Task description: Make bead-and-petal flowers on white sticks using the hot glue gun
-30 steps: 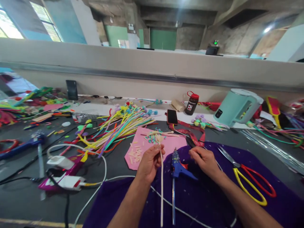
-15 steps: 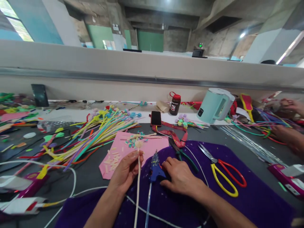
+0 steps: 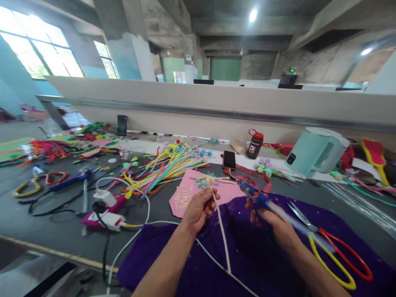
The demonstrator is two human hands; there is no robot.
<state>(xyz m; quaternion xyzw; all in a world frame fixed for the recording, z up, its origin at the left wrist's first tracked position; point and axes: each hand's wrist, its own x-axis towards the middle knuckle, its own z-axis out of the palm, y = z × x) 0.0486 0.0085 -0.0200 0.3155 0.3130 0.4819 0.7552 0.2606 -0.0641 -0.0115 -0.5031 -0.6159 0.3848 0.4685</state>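
Between its thumb and fingertips, my left hand (image 3: 199,210) pinches a cream fuzzy stem (image 3: 223,235) just under its pale rounded head (image 3: 210,180). The stem hangs down over the purple cloth (image 3: 247,255). My right hand (image 3: 274,222) grips a blue hot glue gun (image 3: 258,199), slightly blurred, its nozzle pointing up and left. A clear glue stick trails from the back of the gun. Behind my left hand lies a pink sheet (image 3: 228,194) bearing small cream pieces (image 3: 184,199) and small teal bits.
Scissors (image 3: 318,232) with red and yellow handles lie to the right. Colourful fuzzy stems (image 3: 167,165), a phone (image 3: 229,160), a dark bottle (image 3: 255,145) and a mint kettle (image 3: 315,152) stand or lie behind. At left are a power strip (image 3: 105,212), cables and another blue glue gun (image 3: 69,181).
My right hand has lifted the glue gun off the purple cloth and turned it towards the stem's head. The camera view has swung left. My left hand still pinches the stem.
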